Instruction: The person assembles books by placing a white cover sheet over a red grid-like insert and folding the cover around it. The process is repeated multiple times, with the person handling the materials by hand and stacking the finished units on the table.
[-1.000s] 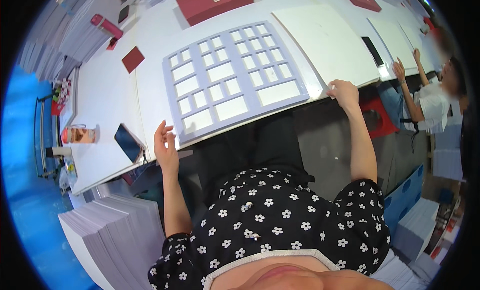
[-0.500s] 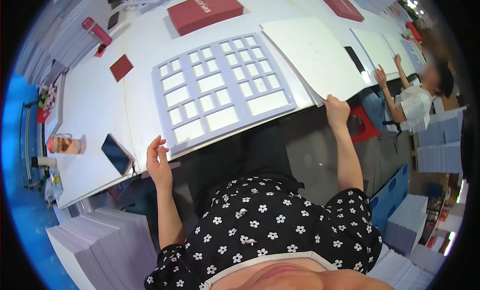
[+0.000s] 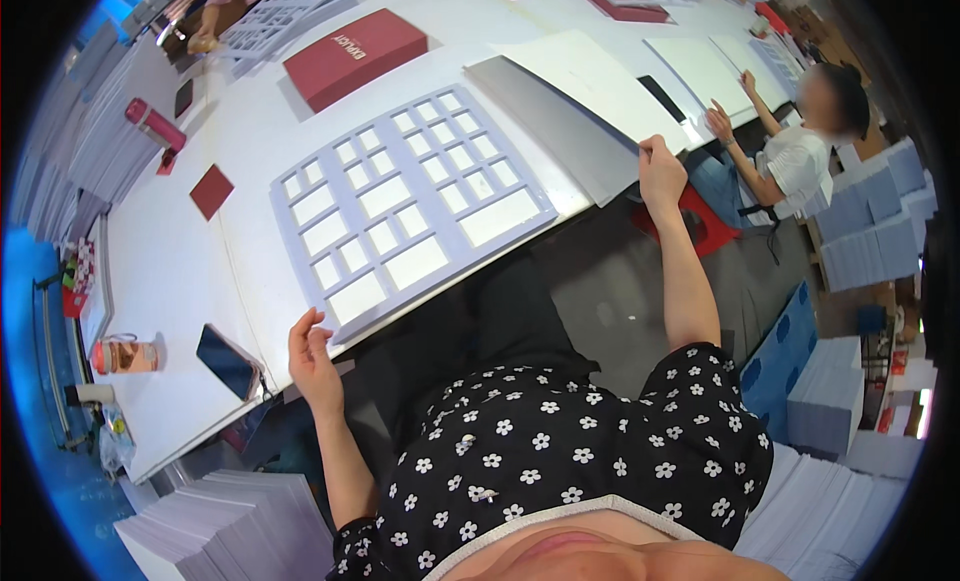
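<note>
Down at the near edge, left hand (image 3: 315, 356) up beside the corner of the grey grid sheet (image 3: 405, 206), fingers loosely curled and apart, thumb side just at the sheet's near corner. Touching it or only right next to it? Can't quite tell from this angle. Nothing clamped in it, anyway.

Over on the right, right hand (image 3: 662, 171) closed down on the edge of a big white board (image 3: 590, 81), fingers folded together over the rim where it hangs past the tabletop (image 3: 170, 281). Looks like more than one board stacked there, a grey layer showing underneath.

Between the two hands, grid sheet lying flat, full of rectangular cutouts, its near edge poking over the tabletop rim.

Off to the left, dark phone (image 3: 228, 361) flat near the edge, with a small pinkish jar (image 3: 125, 356) just beyond it. Stack of pale sheets (image 3: 230, 526) down by the floor on the near left.

Further back, small dark red card (image 3: 211, 192), pink bottle (image 3: 155, 126) lying on its side, and a large red box (image 3: 355, 56) behind the grid sheet.

Way out on the right, another person (image 3: 800, 151) seated, hand resting on more white boards (image 3: 705, 71).
</note>
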The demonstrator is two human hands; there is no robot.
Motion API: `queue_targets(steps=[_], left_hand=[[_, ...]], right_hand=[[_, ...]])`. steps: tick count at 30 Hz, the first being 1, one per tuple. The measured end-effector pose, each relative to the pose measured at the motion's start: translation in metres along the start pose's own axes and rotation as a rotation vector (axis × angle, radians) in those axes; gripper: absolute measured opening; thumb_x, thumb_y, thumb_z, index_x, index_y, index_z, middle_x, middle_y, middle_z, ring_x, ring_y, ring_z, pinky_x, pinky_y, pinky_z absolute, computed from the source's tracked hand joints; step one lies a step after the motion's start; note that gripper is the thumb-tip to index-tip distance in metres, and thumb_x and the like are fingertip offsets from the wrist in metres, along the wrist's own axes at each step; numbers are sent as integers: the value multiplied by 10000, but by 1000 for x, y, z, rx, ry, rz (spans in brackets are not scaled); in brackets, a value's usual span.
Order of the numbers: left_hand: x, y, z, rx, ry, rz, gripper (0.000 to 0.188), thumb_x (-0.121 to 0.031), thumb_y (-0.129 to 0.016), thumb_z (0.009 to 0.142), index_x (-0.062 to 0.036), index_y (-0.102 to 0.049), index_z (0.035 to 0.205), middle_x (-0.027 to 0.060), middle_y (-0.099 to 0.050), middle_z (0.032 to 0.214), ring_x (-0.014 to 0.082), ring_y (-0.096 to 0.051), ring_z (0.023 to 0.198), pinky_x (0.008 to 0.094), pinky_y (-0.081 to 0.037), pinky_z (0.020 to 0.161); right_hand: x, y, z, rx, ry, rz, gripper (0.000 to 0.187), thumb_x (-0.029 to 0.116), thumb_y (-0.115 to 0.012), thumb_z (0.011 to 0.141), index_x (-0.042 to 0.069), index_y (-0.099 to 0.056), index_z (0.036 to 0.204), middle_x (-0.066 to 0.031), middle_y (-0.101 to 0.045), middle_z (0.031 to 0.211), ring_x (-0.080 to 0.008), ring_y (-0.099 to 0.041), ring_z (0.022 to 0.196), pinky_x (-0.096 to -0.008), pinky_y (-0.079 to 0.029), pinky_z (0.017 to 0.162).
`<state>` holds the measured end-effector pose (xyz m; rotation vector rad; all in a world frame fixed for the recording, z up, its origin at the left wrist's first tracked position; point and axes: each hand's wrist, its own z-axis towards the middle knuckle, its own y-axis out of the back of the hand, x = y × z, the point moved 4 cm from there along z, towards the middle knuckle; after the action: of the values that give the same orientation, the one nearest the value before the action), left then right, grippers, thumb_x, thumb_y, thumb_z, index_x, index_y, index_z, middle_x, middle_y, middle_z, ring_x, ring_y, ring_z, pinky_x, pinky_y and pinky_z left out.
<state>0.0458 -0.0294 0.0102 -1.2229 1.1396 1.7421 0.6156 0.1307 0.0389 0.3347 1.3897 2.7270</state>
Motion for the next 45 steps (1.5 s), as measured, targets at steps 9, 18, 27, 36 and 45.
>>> queue_targets(steps=[9, 18, 27, 36, 45], left_hand=[[7, 0, -11, -45, 2, -26, 320, -200, -441, 1059, 19, -595, 1235, 93, -656, 1091, 103, -551, 845, 256, -444, 784], [-8, -5, 3, -1, -53, -35, 320, -207, -449, 1055, 14, -594, 1236, 92, -653, 1097, 108, -550, 848, 270, -451, 806], [-1, -2, 12, -21, 66, -220, 314, -204, -456, 1056, 39, -606, 1187, 111, -657, 1041, 122, -562, 803, 270, -469, 777], [-3, 16, 74, 194, 371, -876, 640, -498, -335, 1050, 38, -432, 1385, 209, -562, 1317, 291, -594, 1142, 395, -497, 938], [-22, 33, 45, 184, 329, -388, 596, 57, -477, 953, 16, -255, 1504, 166, -441, 1462, 260, -423, 1348, 368, -330, 1126]], right_hand=[[-14, 5, -119, -100, 47, 36, 163, 256, -670, 872, 101, -678, 922, -100, -685, 834, -265, -666, 833, -379, -483, 791], [-100, -65, -131, 269, -1234, 1079, 263, 263, -675, 917, 18, -615, 993, -99, -670, 855, -221, -656, 687, -354, -545, 574], [-65, -45, -72, 135, -1086, 1596, 165, 99, -604, 957, 83, -559, 1114, -11, -639, 994, -162, -642, 892, -349, -510, 759], [109, 6, -57, 748, -568, 1566, 207, 181, -587, 984, 19, -592, 1113, -34, -653, 943, -97, -590, 792, -261, -486, 681], [127, -38, -37, 747, -40, 1035, 194, 176, -633, 932, 4, -642, 1020, -16, -658, 809, -74, -555, 726, -239, -439, 641]])
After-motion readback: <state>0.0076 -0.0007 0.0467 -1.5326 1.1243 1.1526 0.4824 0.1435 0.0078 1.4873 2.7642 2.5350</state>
